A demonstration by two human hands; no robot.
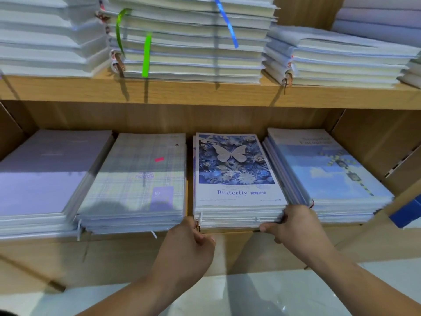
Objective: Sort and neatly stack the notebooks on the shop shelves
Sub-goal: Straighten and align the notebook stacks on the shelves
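Observation:
A stack of notebooks with a blue butterfly cover (234, 169) lies on the lower wooden shelf (230, 231), between a plaid-covered stack (136, 179) and a sky-blue stack (330, 174). My left hand (189, 245) touches the butterfly stack's front left corner with curled fingers. At the front right corner my right hand (293, 224) grips the stack, thumb along its front edge and fingers tucked between it and the sky-blue stack.
A lilac-covered stack (45, 174) lies at the far left of the lower shelf. The upper shelf (205, 92) carries several tall piles of wrapped notebooks with green and blue ribbons. A blue box (407, 213) stands at the right. White floor lies below.

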